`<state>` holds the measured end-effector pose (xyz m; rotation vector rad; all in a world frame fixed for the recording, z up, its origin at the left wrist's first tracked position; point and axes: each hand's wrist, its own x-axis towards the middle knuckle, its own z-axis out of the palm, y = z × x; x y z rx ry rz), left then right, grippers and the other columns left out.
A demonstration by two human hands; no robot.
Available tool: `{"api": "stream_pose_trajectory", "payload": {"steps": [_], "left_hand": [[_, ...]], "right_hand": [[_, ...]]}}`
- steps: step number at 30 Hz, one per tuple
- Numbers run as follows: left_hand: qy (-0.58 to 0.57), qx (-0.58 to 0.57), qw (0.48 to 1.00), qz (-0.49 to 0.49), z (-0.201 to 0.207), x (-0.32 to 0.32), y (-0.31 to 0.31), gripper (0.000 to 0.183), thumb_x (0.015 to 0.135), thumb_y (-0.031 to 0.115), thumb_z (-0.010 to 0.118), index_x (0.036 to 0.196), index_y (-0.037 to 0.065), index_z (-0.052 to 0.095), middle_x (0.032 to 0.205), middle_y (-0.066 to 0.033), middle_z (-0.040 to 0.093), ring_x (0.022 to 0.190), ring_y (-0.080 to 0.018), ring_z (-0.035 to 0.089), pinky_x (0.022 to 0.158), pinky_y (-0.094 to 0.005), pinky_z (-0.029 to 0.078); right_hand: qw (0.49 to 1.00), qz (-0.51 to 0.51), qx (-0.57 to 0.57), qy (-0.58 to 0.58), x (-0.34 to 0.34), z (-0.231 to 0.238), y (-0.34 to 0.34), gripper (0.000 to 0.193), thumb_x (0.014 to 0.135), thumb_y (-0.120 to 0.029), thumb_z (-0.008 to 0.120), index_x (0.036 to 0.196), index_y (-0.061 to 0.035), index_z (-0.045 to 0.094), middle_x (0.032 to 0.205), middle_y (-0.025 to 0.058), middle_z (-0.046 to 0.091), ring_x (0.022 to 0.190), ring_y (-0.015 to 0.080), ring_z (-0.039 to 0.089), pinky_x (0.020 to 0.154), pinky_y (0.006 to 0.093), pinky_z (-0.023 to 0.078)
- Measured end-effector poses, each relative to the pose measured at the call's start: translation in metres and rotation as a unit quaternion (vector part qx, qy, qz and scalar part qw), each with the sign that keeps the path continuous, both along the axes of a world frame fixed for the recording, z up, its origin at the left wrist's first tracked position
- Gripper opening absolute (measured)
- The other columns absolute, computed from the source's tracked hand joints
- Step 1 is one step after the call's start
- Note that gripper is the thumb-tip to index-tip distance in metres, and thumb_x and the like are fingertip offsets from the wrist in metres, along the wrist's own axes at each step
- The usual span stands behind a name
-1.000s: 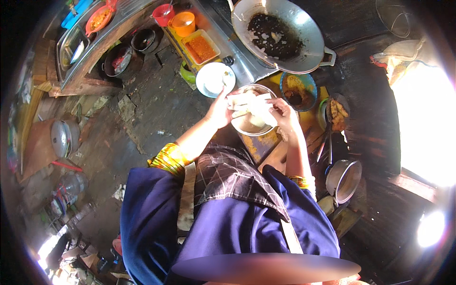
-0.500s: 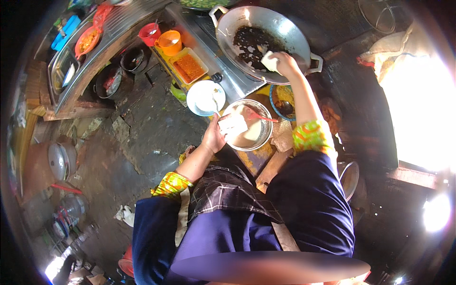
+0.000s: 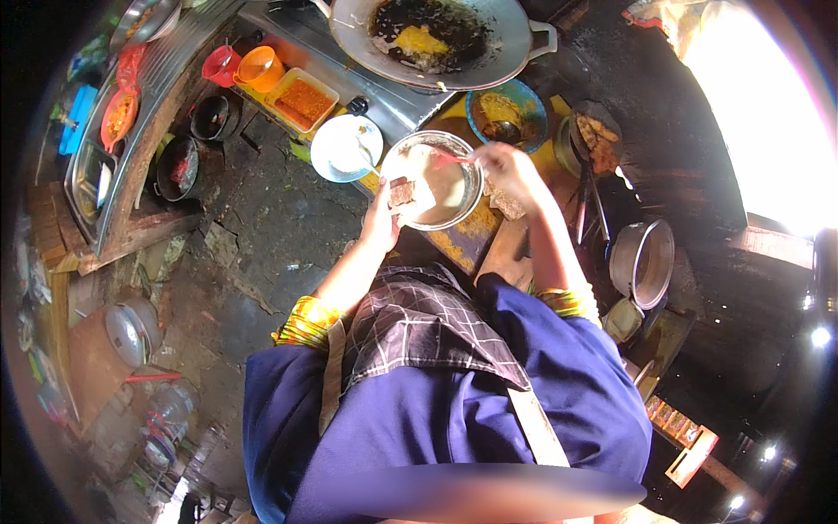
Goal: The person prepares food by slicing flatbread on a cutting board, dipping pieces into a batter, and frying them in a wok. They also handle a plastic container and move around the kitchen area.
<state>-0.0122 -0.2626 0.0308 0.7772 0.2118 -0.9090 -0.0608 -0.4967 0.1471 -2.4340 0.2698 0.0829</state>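
A metal bowl of pale batter (image 3: 449,188) stands in front of me, with a red spoon (image 3: 454,160) lying across its rim. My right hand (image 3: 506,175), somewhat blurred, is closed at the spoon's handle. At the bowl's left side my left hand (image 3: 382,218) holds a brown slice (image 3: 401,192), which looks like tempeh, over the rim. Touching the bowl on the left is a white bowl (image 3: 347,148) with a spoon in it. Beyond, a yellowish piece of food (image 3: 420,40) lies in dark oil in a large wok (image 3: 515,52).
A blue bowl with yellow paste (image 3: 500,109) stands right of the batter. Fried pieces (image 3: 598,144) lie in a pan farther right. Left of the stove are a tray of orange sauce (image 3: 304,100), an orange mug (image 3: 259,68) and a red mug (image 3: 222,65). A pot (image 3: 642,262) stands at right.
My right hand, holding a pale piece over the wok before, has come back to the red spoon. A yellowish piece now shows in the oil. The whole view has shifted.
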Motion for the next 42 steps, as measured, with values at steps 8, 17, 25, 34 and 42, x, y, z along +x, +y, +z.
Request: {"api": "stream_pose_trajectory", "payload": {"steps": [8,17,25,34,42], "left_hand": [[-0.094,0.099,0.987,-0.085,-0.007,0.009,-0.017,0.039,0.090,0.029,0.044,0.120,0.004,0.043,0.099,-0.0069,0.057,0.090,-0.0177,0.056,0.078,-0.0285,0.046],[-0.287,0.449,0.846,0.023,-0.053,0.005,0.029,0.048,0.080,0.024,0.062,0.119,0.003,0.044,0.085,-0.0109,0.057,0.077,-0.0195,0.058,0.070,-0.0321,0.048],[-0.142,0.328,0.930,-0.087,-0.046,-0.007,0.020,0.052,0.082,0.008,0.055,0.130,0.009,0.036,0.076,-0.0093,0.059,0.059,-0.0157,0.059,0.054,-0.0288,0.051],[-0.120,0.321,0.934,-0.104,-0.023,-0.003,0.019,0.049,0.084,0.003,0.052,0.129,0.016,0.038,0.077,-0.0055,0.051,0.059,-0.0132,0.057,0.055,-0.0268,0.053],[-0.123,0.327,0.932,-0.096,-0.030,-0.006,0.016,0.050,0.084,0.003,0.054,0.130,0.017,0.038,0.076,-0.0055,0.053,0.057,-0.0129,0.058,0.054,-0.0267,0.053]], "right_hand": [[0.944,-0.083,0.314,0.053,-0.022,-0.121,0.057,0.034,0.083,-0.011,0.055,0.116,-0.0063,0.049,0.103,0.0045,0.055,0.091,0.0123,0.051,0.082,0.0271,0.042],[0.942,0.047,-0.326,-0.061,0.034,-0.130,0.039,0.036,0.077,-0.012,0.043,0.110,-0.0015,0.053,0.115,0.0173,0.050,0.107,0.0309,0.046,0.092,0.0410,0.036],[0.915,0.068,-0.271,0.291,0.066,-0.128,0.025,0.038,0.087,-0.025,0.037,0.112,-0.0004,0.051,0.107,0.0173,0.059,0.099,0.0309,0.058,0.084,0.0437,0.046],[0.907,0.174,-0.194,0.330,0.058,-0.120,0.021,0.035,0.086,-0.038,0.050,0.116,-0.0218,0.056,0.106,0.0125,0.061,0.096,0.0271,0.059,0.082,0.0344,0.046],[0.915,0.172,-0.008,0.364,0.058,-0.160,0.006,0.032,0.082,-0.028,0.056,0.108,-0.0105,0.061,0.085,0.0061,0.065,0.075,0.0145,0.059,0.070,0.0285,0.046]]}}
